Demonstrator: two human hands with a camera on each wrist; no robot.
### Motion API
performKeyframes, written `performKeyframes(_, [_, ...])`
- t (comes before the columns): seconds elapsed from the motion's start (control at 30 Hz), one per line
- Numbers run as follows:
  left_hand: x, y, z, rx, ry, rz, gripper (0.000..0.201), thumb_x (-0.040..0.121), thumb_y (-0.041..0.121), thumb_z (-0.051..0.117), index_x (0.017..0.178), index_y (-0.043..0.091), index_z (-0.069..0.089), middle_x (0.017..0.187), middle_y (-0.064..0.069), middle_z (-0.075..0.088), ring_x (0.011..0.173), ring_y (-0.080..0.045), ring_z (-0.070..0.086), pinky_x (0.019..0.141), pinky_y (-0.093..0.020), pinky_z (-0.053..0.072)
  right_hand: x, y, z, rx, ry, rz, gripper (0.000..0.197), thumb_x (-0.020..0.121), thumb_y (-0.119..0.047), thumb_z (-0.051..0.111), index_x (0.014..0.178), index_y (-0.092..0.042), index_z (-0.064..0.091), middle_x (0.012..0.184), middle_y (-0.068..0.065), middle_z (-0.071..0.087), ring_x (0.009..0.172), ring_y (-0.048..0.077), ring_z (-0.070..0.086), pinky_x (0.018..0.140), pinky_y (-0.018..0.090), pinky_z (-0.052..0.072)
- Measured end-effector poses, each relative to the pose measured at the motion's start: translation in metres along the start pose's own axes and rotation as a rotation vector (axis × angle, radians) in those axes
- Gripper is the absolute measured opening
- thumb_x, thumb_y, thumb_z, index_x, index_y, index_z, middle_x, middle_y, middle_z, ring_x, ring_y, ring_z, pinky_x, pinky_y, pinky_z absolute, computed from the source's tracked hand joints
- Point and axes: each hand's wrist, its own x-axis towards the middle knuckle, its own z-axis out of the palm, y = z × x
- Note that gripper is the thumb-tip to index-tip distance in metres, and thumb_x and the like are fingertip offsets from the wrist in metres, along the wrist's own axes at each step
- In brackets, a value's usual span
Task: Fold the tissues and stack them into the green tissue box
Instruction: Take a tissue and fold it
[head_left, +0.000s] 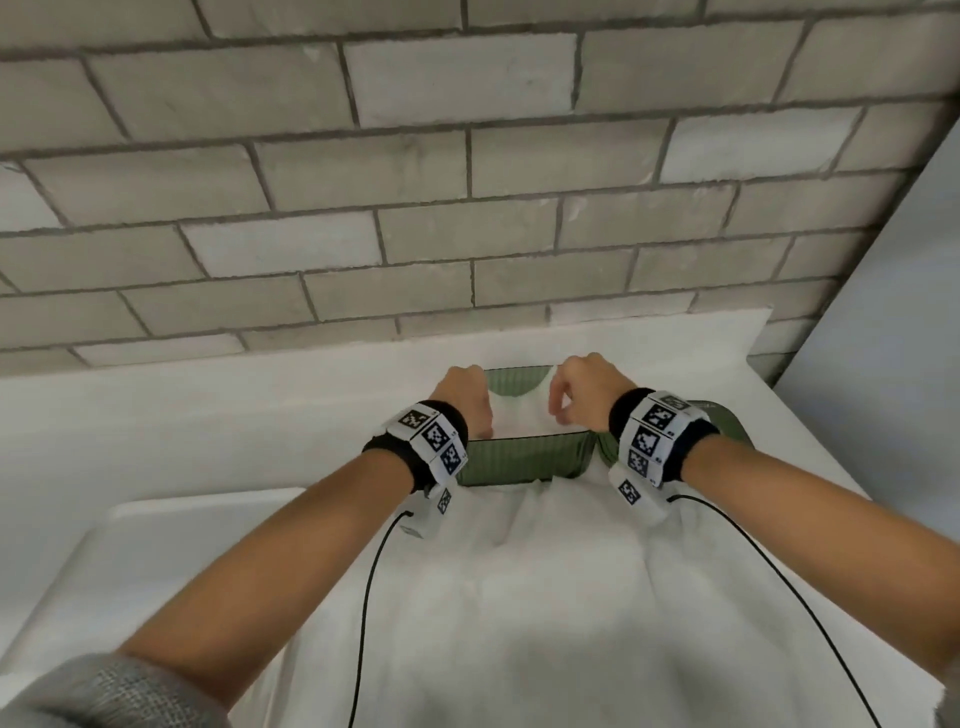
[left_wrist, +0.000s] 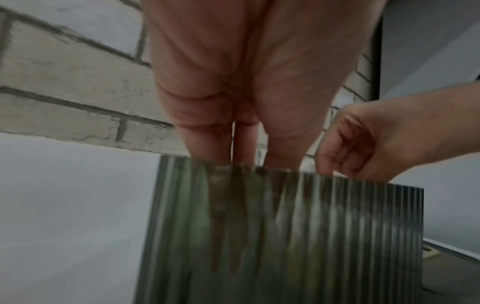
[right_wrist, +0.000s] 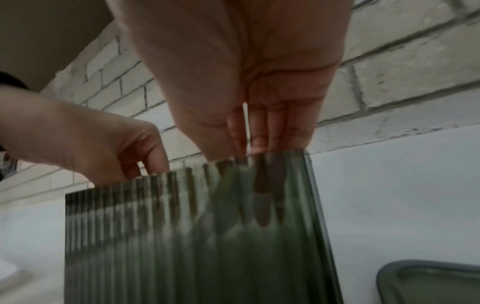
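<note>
Just below the middle of the head view, the green tissue box (head_left: 524, 460) stands open on the white bench (head_left: 208, 415), close to the grey brick wall (head_left: 415, 182). Its ribbed, see-through front wall fills the lower part of both wrist views. Both hands reach down into the box from above. The left hand (head_left: 465, 397) is at the box's left end, its fingers (left_wrist: 221, 144) held straight and close together, dipping behind the ribbed wall. The right hand (head_left: 584, 387) is at the right end, its fingers (right_wrist: 255, 133) likewise straight and pointing down into the box. A white folded tissue (head_left: 519, 418) lies inside the box between the two hands; whether the fingertips pinch it or only press on it I cannot tell. A large white sheet (head_left: 545, 597) lies rumpled across the bench in the lower middle of the head view. Lower right in the right wrist view, a green lid (right_wrist: 428, 281) lies flat beside the box.
</note>
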Motion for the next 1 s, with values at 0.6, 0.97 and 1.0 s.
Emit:
performKeyframes(0.6, [0.011, 0.016, 0.007, 0.403, -0.192, 0.044, 0.036, 0.104, 0.023, 0.037, 0.090, -0.002, 0.059, 0.087, -0.011, 0.059, 0.085, -0.024, 0.062, 0.070, -0.029, 0.046, 0.025, -0.025, 0.007, -0.367, -0.257, 0.000, 0.036, 0.086, -0.015, 0.065, 0.057, -0.010, 0.044, 0.059, 0.004, 0.048, 0.051, 0.016, 0.046, 0.056, 0.029, 0.048])
performKeyframes(0.97, [-0.017, 0.020, 0.004, 0.143, -0.185, 0.090, 0.038, 0.104, 0.021, 0.029, 0.106, 0.002, 0.062, 0.105, -0.012, 0.053, 0.081, -0.021, 0.044, 0.063, -0.025, 0.035, 0.008, -0.035, -0.003, -0.061, -0.353, -0.002, 0.037, 0.100, -0.023, 0.042, 0.091, -0.002, 0.070, 0.084, 0.012, 0.062, 0.080, 0.022, 0.055, 0.059, 0.023, 0.038])
performKeyframes(1.0, [-0.024, 0.020, -0.002, 0.091, -0.124, 0.119, 0.037, 0.102, 0.022, 0.032, 0.088, 0.006, 0.062, 0.094, -0.011, 0.053, 0.073, -0.019, 0.046, 0.061, -0.024, 0.036, 0.004, -0.035, -0.009, -0.033, -0.309, -0.027, 0.036, 0.098, -0.026, 0.047, 0.086, -0.003, 0.072, 0.079, 0.014, 0.063, 0.073, 0.021, 0.054, 0.058, 0.025, 0.037])
